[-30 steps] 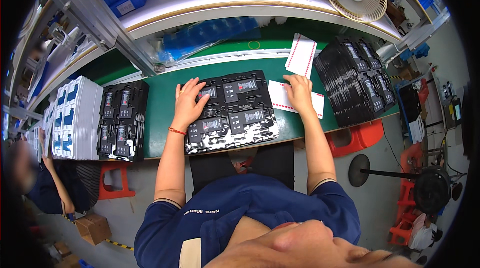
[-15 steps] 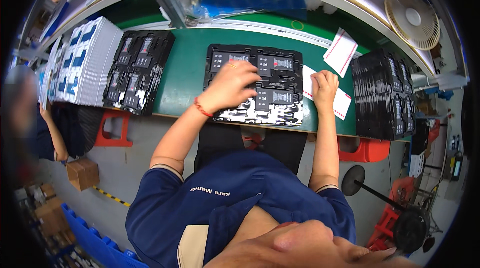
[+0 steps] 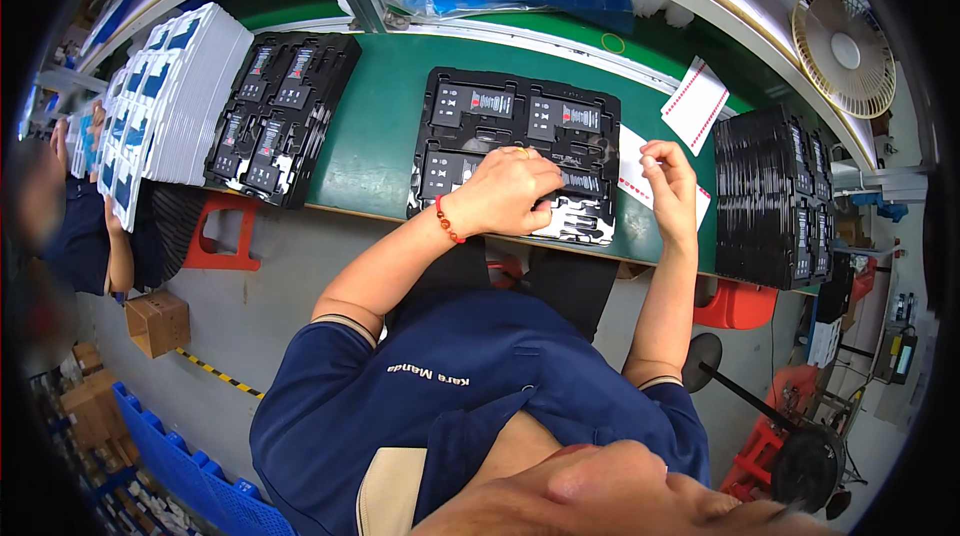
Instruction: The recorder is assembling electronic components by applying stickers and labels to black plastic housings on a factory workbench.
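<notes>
A black plastic tray (image 3: 520, 86) with several flat black battery packs lies before me on the green table. My left hand (image 3: 508, 193) is over its near right pocket, partly covering a battery pack (image 3: 582, 182) there. Its fingers point right and bend down, with the thumb apart from them; whether they touch the pack is hidden. Right of the tray, my right hand (image 3: 670, 186) is raised over a white sheet with red marks (image 3: 632, 161). Thumb and forefinger are drawn together there, and anything between them is too small to make out.
Stacked black trays with battery packs stand on the left (image 3: 285, 111) and right (image 3: 765, 196). A white tray stack (image 3: 200, 86) is farther left, near another person's arm (image 3: 119, 251). Another red-marked sheet (image 3: 695, 106) lies behind my right hand. A fan (image 3: 845, 51) stands at the back right.
My left hand has moved right and nearer across the tray, uncovering the far left battery pack. My right hand has turned, its fingertips now pointing up and left. The view has shifted slightly.
</notes>
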Action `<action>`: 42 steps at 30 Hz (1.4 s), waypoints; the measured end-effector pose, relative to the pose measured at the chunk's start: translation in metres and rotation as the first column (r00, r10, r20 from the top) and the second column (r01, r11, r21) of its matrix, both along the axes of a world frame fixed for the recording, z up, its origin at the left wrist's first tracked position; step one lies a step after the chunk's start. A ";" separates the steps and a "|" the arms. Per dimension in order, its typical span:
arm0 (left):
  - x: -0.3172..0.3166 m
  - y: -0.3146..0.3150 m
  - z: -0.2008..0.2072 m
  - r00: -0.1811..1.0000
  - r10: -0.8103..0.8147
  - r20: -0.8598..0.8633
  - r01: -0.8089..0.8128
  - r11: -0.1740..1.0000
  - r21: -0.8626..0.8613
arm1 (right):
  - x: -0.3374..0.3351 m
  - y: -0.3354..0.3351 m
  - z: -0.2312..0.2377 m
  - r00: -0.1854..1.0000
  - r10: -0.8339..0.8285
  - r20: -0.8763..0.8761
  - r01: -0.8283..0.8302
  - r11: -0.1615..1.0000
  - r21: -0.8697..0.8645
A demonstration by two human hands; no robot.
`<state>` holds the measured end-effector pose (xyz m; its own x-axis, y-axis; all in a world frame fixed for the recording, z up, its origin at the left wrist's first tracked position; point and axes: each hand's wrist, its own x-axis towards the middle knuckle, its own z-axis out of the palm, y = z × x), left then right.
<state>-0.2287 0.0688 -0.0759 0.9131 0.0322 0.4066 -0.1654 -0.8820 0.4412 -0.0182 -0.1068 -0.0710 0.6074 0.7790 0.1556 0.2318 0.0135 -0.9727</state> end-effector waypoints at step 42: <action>0.018 -0.001 -0.022 0.972 0.192 0.139 -0.150 0.953 -0.263 | -0.046 0.044 0.040 0.496 0.287 0.819 -0.138 0.958 -0.252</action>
<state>-0.2110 0.0677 -0.0981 0.8079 0.3012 0.5065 -0.1088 -0.7685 0.6306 -0.0643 -0.0627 -0.0311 0.0603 0.9225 0.3813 0.9469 0.0680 -0.3141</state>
